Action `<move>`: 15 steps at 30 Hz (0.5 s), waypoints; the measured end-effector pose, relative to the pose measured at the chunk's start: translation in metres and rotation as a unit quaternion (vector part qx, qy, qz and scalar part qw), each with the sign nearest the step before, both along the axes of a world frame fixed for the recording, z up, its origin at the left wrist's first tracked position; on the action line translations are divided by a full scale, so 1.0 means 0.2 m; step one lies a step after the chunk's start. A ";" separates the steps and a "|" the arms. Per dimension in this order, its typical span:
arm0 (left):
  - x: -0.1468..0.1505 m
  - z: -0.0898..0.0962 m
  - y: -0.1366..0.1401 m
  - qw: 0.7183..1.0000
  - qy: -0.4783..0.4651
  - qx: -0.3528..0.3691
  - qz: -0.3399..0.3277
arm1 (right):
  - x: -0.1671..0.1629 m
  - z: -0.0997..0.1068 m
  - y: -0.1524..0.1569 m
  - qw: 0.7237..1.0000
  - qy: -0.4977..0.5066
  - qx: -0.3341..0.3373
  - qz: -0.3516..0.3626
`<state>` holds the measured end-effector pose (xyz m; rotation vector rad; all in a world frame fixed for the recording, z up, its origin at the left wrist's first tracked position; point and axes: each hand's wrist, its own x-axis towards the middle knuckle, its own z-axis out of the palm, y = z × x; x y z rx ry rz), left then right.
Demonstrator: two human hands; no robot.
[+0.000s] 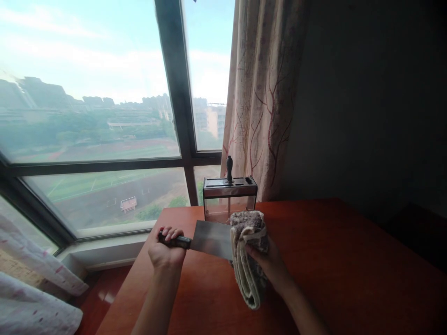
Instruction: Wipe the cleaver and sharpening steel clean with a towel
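Note:
My left hand (166, 249) is closed around the dark handle of a cleaver (212, 238), whose broad blade points to the right. A folded grey and cream cloth (246, 260) is gripped by my right hand (264, 256), with the thumb on its near side. The blade's far end goes behind or into the cloth, and that part is hidden. Both hands hold these things above the table. Just beyond them stands a knife block (229, 190) with clear sides and a slotted top, one dark-handled tool upright in it.
The reddish-brown wooden table (331, 260) stretches beneath my hands and off to the right. Behind it are a large window (94, 116) with dark frames and a patterned curtain (263, 93). Another pale curtain (31, 288) hangs at the lower left.

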<state>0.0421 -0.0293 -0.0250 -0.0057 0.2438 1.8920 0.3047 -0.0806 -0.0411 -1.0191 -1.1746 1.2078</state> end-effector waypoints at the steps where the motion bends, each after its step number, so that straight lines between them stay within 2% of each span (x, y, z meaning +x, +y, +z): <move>1: 0.01 0.00 0.00 1.000 -0.009 -0.003 0.006 | -0.03 -0.03 0.00 0.998 0.044 -0.023 -0.028; 5: 0.06 0.01 -0.02 0.999 -0.022 0.038 -0.026 | -0.09 -0.10 0.02 0.979 0.155 -0.050 -0.125; 8: 0.12 0.03 -0.03 0.995 0.000 0.066 -0.079 | -0.05 -0.10 0.08 0.970 0.182 -0.055 -0.148; 12: 0.20 0.02 -0.05 0.986 0.132 -0.004 -0.098 | 0.07 -0.09 0.17 0.966 0.192 -0.039 -0.168; 15: 0.21 -0.02 -0.07 0.959 0.241 -0.046 -0.144 | 0.15 -0.12 0.22 0.963 0.209 -0.041 -0.168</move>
